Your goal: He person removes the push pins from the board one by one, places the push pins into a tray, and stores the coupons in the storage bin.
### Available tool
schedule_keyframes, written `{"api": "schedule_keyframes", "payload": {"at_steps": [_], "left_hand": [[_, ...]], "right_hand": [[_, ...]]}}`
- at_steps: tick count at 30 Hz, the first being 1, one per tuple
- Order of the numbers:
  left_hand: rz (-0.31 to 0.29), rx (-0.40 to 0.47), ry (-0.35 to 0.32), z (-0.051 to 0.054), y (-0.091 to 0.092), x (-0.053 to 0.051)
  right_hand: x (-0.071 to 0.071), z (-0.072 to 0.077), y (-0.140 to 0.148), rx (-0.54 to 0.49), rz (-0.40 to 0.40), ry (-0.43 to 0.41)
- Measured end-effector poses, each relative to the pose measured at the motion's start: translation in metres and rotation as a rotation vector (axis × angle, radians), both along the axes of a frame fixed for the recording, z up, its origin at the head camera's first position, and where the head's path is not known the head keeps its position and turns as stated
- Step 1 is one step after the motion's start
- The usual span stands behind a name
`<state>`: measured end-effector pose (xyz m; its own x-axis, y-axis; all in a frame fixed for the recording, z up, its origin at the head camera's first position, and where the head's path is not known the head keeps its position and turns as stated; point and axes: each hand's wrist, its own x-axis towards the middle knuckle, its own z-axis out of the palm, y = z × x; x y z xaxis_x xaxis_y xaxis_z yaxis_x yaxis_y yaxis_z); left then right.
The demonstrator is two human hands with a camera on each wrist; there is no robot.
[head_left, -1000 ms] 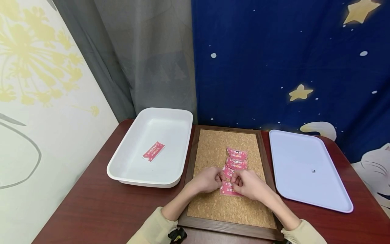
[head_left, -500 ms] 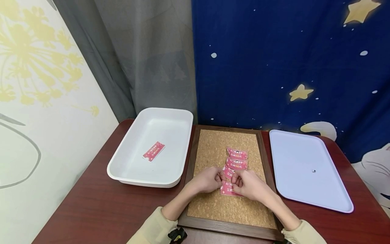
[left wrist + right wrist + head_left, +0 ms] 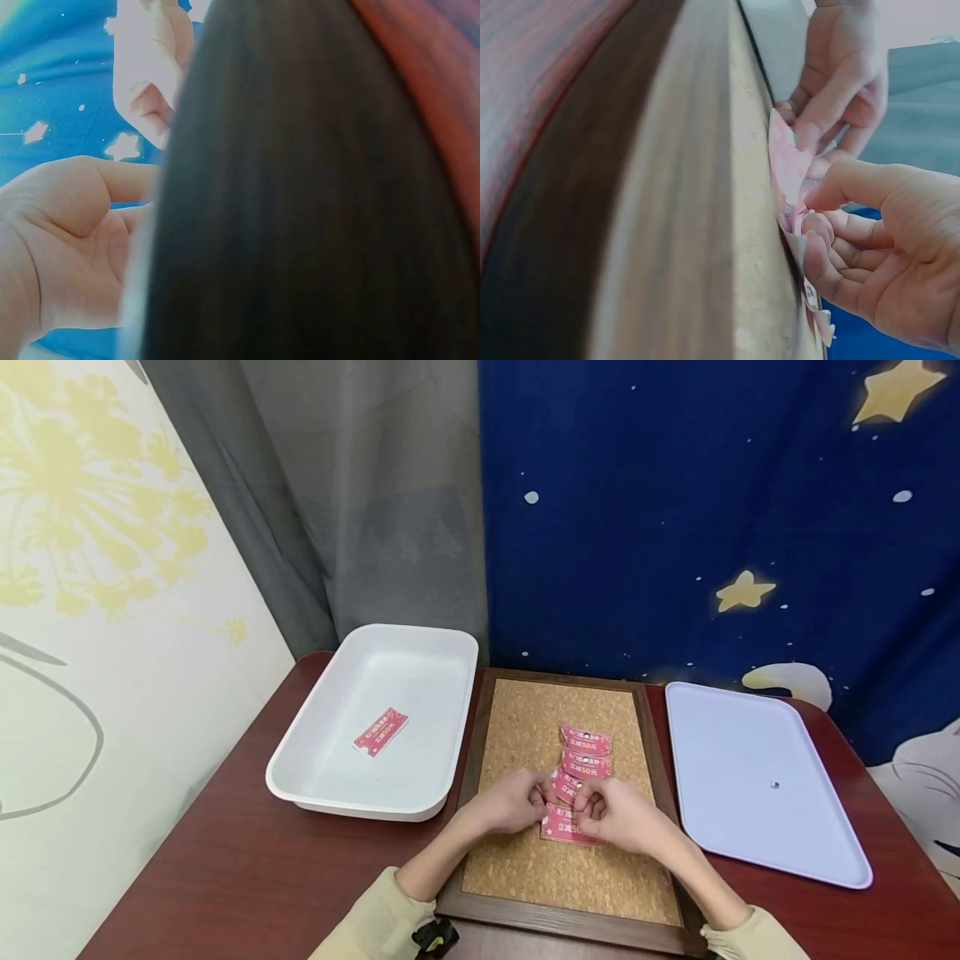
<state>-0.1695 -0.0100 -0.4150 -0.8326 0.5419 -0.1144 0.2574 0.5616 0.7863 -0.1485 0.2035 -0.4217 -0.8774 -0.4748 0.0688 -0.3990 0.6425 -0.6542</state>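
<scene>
My left hand [image 3: 517,802] and right hand [image 3: 617,817] pinched the lowest pink coupon [image 3: 561,828] near its upper edge on the corkboard [image 3: 540,878], apparently to fix it beneath three others [image 3: 587,766], and the next move likely called for holding it flat and pressing firmly.

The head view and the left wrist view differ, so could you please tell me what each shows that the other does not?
Only the head view shows the white tub, the single coupon inside it, the column of coupons and the cork under them.

Only the left wrist view shows the palm side of the left hand.

Both show that hand, the right hand, the brown frame, the red table and the blue curtain.
</scene>
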Motion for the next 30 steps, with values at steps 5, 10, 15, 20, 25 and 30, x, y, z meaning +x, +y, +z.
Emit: {"api": "schedule_keyframes", "payload": {"at_steps": [5,10,15,20,25,30], "left_hand": [[-0.002,0.018,-0.022,0.003,-0.003,-0.001],[-0.029,0.011,-0.035,0.009,-0.007,-0.002],[-0.065,0.025,-0.025,0.016,-0.013,-0.003],[-0.082,0.034,0.036,0.020,-0.022,-0.008],[-0.055,0.059,0.076,0.025,-0.033,-0.014],[-0.025,0.093,0.093,0.028,-0.046,-0.018]], "right_hand": [[-0.001,0.006,0.007,-0.053,-0.019,-0.002],[-0.001,0.008,0.014,-0.093,-0.069,0.055],[-0.001,0.010,0.023,-0.141,-0.113,0.124],[-0.001,0.012,0.034,-0.156,-0.158,0.158],[-0.001,0.012,0.045,-0.164,-0.188,0.213],[-0.001,0.011,0.058,-0.157,-0.234,0.277]]}}
